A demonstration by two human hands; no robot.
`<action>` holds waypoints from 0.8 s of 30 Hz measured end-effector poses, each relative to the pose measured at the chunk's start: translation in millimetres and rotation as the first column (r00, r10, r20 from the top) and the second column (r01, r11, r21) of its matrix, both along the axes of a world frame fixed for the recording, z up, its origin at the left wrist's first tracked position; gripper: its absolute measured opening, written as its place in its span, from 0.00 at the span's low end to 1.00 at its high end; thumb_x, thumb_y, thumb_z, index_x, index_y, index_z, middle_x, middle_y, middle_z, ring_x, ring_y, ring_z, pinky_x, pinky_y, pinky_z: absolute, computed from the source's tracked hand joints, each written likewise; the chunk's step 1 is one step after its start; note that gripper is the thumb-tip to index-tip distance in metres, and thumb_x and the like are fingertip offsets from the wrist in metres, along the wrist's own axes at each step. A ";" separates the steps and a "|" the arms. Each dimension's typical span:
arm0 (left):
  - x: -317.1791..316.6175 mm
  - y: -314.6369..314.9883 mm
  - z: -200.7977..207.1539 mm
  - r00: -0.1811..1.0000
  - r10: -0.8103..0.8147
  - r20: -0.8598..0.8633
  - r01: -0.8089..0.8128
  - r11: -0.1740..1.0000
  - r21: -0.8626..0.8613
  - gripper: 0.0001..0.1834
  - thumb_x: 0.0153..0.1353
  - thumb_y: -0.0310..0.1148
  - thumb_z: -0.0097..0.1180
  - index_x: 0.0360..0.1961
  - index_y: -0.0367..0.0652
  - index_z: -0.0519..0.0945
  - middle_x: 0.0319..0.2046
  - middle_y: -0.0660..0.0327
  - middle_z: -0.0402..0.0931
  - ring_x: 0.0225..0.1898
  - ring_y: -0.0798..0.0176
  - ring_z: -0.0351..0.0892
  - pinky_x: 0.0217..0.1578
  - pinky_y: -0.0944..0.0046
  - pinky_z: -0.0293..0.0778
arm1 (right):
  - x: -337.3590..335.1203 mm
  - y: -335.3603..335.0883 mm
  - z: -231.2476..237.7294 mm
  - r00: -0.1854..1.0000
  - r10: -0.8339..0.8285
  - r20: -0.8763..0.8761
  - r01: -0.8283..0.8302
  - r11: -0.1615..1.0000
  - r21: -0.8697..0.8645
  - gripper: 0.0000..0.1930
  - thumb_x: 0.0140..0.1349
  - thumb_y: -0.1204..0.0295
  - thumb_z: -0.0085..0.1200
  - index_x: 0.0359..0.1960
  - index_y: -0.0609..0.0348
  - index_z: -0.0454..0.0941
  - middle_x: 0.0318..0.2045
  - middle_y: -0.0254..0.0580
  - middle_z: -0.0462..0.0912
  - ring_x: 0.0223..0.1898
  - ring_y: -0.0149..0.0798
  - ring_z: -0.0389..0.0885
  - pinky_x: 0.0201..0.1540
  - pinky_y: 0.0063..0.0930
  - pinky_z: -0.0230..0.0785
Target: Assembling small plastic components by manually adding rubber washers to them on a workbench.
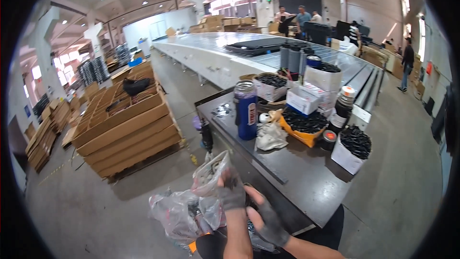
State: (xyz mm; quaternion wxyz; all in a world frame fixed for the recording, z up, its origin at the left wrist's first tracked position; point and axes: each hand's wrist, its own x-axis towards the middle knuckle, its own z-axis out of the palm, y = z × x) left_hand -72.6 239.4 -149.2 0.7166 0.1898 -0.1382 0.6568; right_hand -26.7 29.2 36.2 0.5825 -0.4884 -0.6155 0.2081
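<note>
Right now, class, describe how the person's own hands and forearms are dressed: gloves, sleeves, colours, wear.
Both hands wear dark grey, grimy work gloves. On the left hand the glove ends at the wrist. The right hand wears a matching one, and its fingertips seem uncovered, though the picture is too blurred to be sure. Both forearms are bare, with no sleeves, watch or markings in view.
</note>
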 end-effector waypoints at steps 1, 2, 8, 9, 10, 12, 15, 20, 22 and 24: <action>6.5 -3.5 82.5 0.978 0.055 -0.200 -0.154 0.835 -0.528 0.16 0.73 0.37 0.46 0.48 0.39 0.82 0.52 0.54 0.81 0.61 0.55 0.74 0.64 0.49 0.68 | 9.0 -21.0 19.8 0.997 0.044 0.059 -0.045 0.999 0.005 0.27 0.65 0.76 0.46 0.67 0.68 0.61 0.66 0.56 0.66 0.68 0.51 0.64 0.71 0.39 0.53; 8.8 20.6 104.4 0.999 -0.035 -0.030 0.017 0.887 -0.461 0.15 0.73 0.39 0.46 0.42 0.40 0.81 0.44 0.57 0.83 0.50 0.57 0.81 0.59 0.54 0.75 | 21.9 -36.1 21.1 0.984 0.079 0.157 -0.093 0.992 0.083 0.27 0.63 0.76 0.50 0.64 0.69 0.64 0.64 0.58 0.69 0.65 0.54 0.68 0.70 0.40 0.56; 40.2 209.5 181.3 0.993 0.087 -0.075 -0.113 0.859 -0.499 0.17 0.72 0.36 0.48 0.33 0.34 0.81 0.35 0.52 0.84 0.44 0.50 0.82 0.52 0.48 0.81 | 86.6 -97.8 55.3 0.838 -0.232 0.495 0.187 0.973 0.138 0.08 0.66 0.75 0.53 0.44 0.61 0.79 0.43 0.49 0.84 0.40 0.50 0.83 0.43 0.38 0.73; 44.6 240.2 182.8 0.985 0.102 -0.141 -0.159 0.859 -0.486 0.17 0.73 0.39 0.47 0.35 0.36 0.80 0.34 0.53 0.82 0.41 0.51 0.82 0.50 0.49 0.82 | 97.6 -97.6 45.3 0.826 -0.266 0.497 0.254 0.963 0.093 0.07 0.65 0.75 0.54 0.43 0.60 0.80 0.41 0.49 0.84 0.39 0.51 0.82 0.43 0.38 0.73; 49.2 266.2 179.9 0.972 0.110 -0.209 -0.199 0.858 -0.474 0.18 0.74 0.41 0.46 0.36 0.37 0.78 0.34 0.55 0.81 0.38 0.53 0.81 0.48 0.50 0.83 | 103.9 -95.3 35.4 0.829 -0.264 0.493 0.251 0.963 0.094 0.07 0.65 0.75 0.54 0.43 0.60 0.80 0.41 0.49 0.84 0.39 0.51 0.82 0.43 0.38 0.73; 57.1 308.4 172.9 0.960 0.132 -0.246 -0.233 0.864 -0.447 0.18 0.74 0.42 0.46 0.36 0.39 0.79 0.33 0.56 0.81 0.38 0.54 0.81 0.46 0.52 0.83 | 114.2 -88.5 20.6 0.793 -0.317 0.520 0.338 0.939 0.057 0.07 0.65 0.77 0.55 0.43 0.60 0.80 0.41 0.50 0.84 0.39 0.52 0.82 0.42 0.39 0.73; 73.6 343.5 162.6 0.911 0.154 -0.382 -0.326 0.835 -0.443 0.17 0.74 0.42 0.47 0.37 0.39 0.79 0.33 0.56 0.81 0.37 0.55 0.81 0.44 0.53 0.81 | 119.1 -84.3 17.7 0.776 -0.340 0.531 0.365 0.929 0.061 0.07 0.64 0.77 0.56 0.42 0.61 0.80 0.41 0.49 0.84 0.38 0.51 0.81 0.42 0.40 0.72; 85.7 371.2 150.2 0.599 0.216 -0.771 -0.555 0.806 -0.205 0.17 0.70 0.43 0.50 0.34 0.40 0.82 0.30 0.57 0.82 0.34 0.59 0.79 0.38 0.60 0.75 | 123.4 -77.6 14.3 0.751 -0.355 0.556 0.388 0.920 0.063 0.07 0.63 0.76 0.56 0.42 0.61 0.79 0.40 0.48 0.83 0.38 0.50 0.80 0.43 0.40 0.71; 69.7 379.6 148.0 0.448 0.220 -0.867 -0.497 0.867 -0.037 0.14 0.66 0.42 0.54 0.28 0.44 0.77 0.22 0.62 0.75 0.24 0.62 0.74 0.29 0.62 0.73 | 124.5 -73.1 15.5 0.773 -0.330 0.542 0.365 0.930 0.047 0.07 0.63 0.76 0.56 0.42 0.61 0.79 0.40 0.48 0.83 0.38 0.50 0.80 0.43 0.40 0.71; 108.8 355.0 151.1 0.487 0.165 -0.858 -0.510 0.851 -0.125 0.14 0.66 0.41 0.54 0.26 0.44 0.77 0.22 0.62 0.75 0.24 0.62 0.73 0.30 0.61 0.72 | 127.3 -70.9 15.9 0.762 -0.340 0.552 0.397 0.918 0.017 0.07 0.62 0.76 0.56 0.42 0.61 0.79 0.40 0.48 0.83 0.39 0.50 0.80 0.43 0.40 0.71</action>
